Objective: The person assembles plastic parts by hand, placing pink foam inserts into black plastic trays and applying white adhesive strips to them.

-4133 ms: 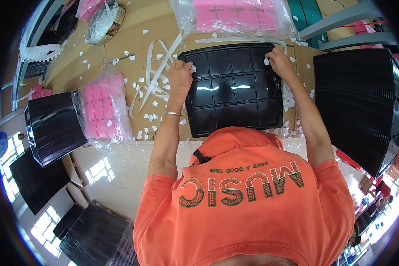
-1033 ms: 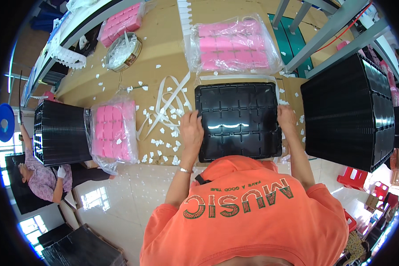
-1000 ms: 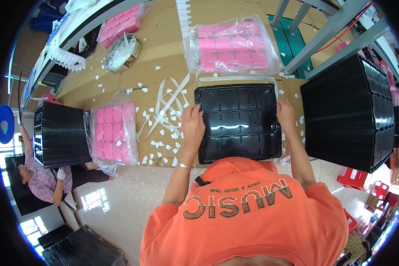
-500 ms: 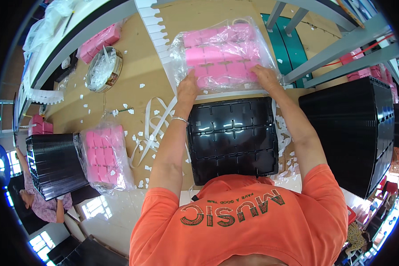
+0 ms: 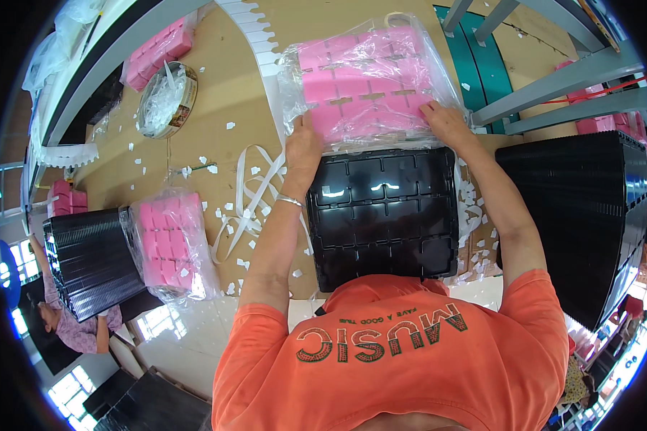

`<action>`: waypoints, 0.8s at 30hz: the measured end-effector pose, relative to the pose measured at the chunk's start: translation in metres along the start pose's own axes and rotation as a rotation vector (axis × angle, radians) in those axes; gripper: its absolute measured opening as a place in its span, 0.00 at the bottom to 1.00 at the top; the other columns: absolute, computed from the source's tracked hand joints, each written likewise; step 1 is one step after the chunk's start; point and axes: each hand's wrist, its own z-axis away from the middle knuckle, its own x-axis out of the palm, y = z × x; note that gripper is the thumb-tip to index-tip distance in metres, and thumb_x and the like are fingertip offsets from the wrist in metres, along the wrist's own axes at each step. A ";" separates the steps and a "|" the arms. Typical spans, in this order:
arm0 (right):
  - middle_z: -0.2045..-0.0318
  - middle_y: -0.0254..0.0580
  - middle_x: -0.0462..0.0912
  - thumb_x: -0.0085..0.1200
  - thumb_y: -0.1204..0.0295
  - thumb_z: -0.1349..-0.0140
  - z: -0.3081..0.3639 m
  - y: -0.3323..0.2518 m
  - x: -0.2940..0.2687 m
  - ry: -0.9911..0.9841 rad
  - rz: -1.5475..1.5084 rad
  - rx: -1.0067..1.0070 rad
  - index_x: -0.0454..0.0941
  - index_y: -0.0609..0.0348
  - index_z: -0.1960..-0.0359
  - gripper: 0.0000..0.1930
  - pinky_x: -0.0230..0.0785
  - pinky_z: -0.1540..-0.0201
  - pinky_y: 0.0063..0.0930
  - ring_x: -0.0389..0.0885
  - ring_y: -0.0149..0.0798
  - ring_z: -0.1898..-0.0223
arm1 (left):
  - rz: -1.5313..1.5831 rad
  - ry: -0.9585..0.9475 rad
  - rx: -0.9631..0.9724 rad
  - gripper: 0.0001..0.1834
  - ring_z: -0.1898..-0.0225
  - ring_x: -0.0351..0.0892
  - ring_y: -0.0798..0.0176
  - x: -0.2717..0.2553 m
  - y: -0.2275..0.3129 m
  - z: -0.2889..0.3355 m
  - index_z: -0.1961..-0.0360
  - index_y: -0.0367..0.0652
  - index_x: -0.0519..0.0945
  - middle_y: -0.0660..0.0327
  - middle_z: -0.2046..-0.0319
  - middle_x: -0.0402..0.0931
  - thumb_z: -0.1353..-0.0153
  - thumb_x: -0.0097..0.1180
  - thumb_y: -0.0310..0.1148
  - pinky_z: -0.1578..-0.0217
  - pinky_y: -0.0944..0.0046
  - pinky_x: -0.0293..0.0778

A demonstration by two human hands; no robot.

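Observation:
A pack of pink foam blocks [image 5: 366, 79] in clear plastic film lies on the table straight ahead of me. My left hand [image 5: 304, 147] has its fingers closed at the pack's near left corner. At the near right corner, my right hand [image 5: 449, 126] grips the film and the pink edge, its thumb and fingertips on top. Both undersides are hidden, so how far the fingers reach below cannot be seen. Between my forearms a glossy black plastic tray [image 5: 384, 215] with moulded compartments lies close to my body, its far edge beside the pack.
Tall stacks of black trays stand right [image 5: 568, 215] and left [image 5: 93, 258]. Another wrapped pink pack [image 5: 171, 241] leans by the left stack. A round tin [image 5: 168, 100] holds plastic scraps. White strips [image 5: 255, 194] and paper bits litter the table. Grey metal bars [image 5: 568, 86] cross the upper right.
The pink pack and both hands sit slightly nearer the black tray, and the pack's near edge now meets the tray's far edge. My right hand has shifted a little to the right.

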 end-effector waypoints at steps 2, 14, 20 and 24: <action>0.54 0.45 0.72 0.59 0.71 0.51 0.000 0.001 0.001 -0.011 0.026 -0.013 0.70 0.55 0.52 0.22 0.72 0.62 0.42 0.78 0.50 0.61 | -0.046 -0.066 0.055 0.24 0.64 0.78 0.42 -0.002 0.002 0.004 0.49 0.36 0.66 0.47 0.50 0.67 0.48 0.55 0.29 0.63 0.50 0.77; 0.61 0.48 0.75 0.52 0.71 0.46 -0.033 0.021 0.006 0.152 0.018 -0.103 0.73 0.57 0.60 0.11 0.72 0.61 0.43 0.78 0.51 0.64 | -0.190 -0.002 0.215 0.20 0.65 0.79 0.50 0.030 -0.023 -0.041 0.52 0.48 0.73 0.55 0.49 0.66 0.47 0.57 0.36 0.63 0.53 0.76; 0.57 0.45 0.75 0.56 0.70 0.48 -0.062 0.025 0.005 0.371 -0.059 -0.041 0.75 0.55 0.57 0.15 0.69 0.53 0.39 0.75 0.49 0.57 | 0.067 0.069 0.316 0.15 0.62 0.78 0.49 0.030 -0.032 -0.085 0.57 0.49 0.78 0.54 0.54 0.72 0.48 0.58 0.36 0.60 0.53 0.76; 0.53 0.46 0.74 0.58 0.70 0.49 -0.057 0.034 -0.002 0.234 -0.153 0.027 0.75 0.56 0.55 0.18 0.68 0.50 0.39 0.75 0.50 0.55 | 0.202 -0.010 0.354 0.12 0.60 0.78 0.50 0.018 -0.031 -0.097 0.61 0.42 0.81 0.53 0.58 0.77 0.45 0.57 0.34 0.59 0.58 0.75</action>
